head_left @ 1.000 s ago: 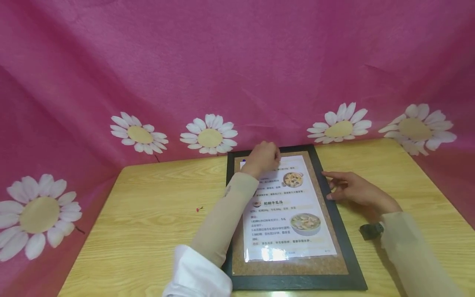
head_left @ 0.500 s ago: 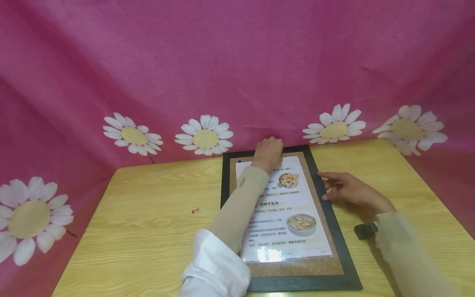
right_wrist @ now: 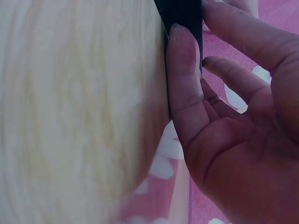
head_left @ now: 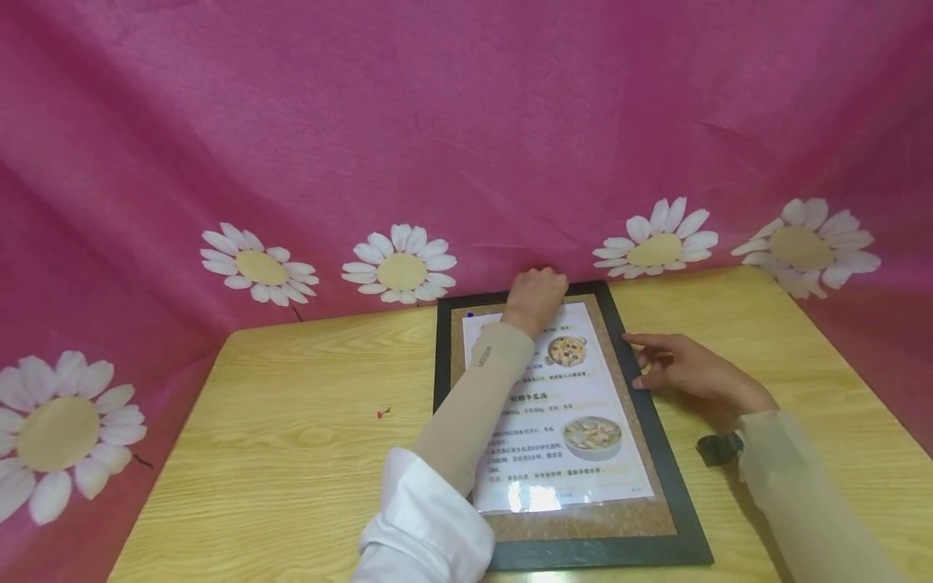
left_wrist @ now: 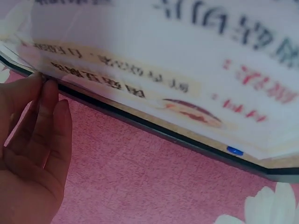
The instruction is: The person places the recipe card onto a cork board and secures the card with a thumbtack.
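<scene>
On the framed corkboard, my left hand touches the top edge, grip not determinable; my right hand, loose-fingered, the side.

Room type unclear; looked like a curtained-off table setup: wood-look worktop under the hands, pink daisy cloth beyond.

Black frame, daisy-patterned pink cloth

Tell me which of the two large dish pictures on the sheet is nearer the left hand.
The upper dish picture, close to the left hand; the lower dish picture, a bowl, sits farther off, toward the bottom edge of the frame.
</scene>
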### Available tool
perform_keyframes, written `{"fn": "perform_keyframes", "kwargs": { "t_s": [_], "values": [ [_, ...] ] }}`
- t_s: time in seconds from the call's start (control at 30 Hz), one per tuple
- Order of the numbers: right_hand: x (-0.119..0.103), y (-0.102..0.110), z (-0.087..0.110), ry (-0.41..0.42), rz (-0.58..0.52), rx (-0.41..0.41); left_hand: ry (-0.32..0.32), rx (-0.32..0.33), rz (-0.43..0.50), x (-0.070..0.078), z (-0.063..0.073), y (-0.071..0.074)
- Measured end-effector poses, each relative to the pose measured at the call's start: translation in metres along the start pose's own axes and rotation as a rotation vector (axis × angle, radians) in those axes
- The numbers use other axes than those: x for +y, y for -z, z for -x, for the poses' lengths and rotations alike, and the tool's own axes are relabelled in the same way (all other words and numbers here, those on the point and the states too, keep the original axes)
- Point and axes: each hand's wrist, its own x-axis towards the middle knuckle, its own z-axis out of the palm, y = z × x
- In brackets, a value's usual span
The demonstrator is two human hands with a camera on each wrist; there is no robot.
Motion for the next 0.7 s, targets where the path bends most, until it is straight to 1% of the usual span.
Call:
{"fn": "perform_keyframes", "kwargs": {
  "t_s": [0.13, 0.37, 0.57, 0.7],
  "values": [
    [0.001, -0.001, 0.0, -0.007, -0.008, 0.002, 0.009, -0.022, 0.017, -0.001, 0.002, -0.001],
    [0.0, -0.002, -0.004, -0.008, -0.013, -0.005, -0.025, -0.004, 0.003, 0.003, 0.003, -0.004],
    [0.002, -0.002, -0.003, 0.006, -0.013, -0.009, -0.004, 0.009, 0.017, 0.006, 0.004, -0.007],
    [0.004, 0.002, -0.001, 0.024, -0.005, -0.002, -0.009, 0.021, 0.014, 0.011, 0.004, -0.007]
  ]
}}
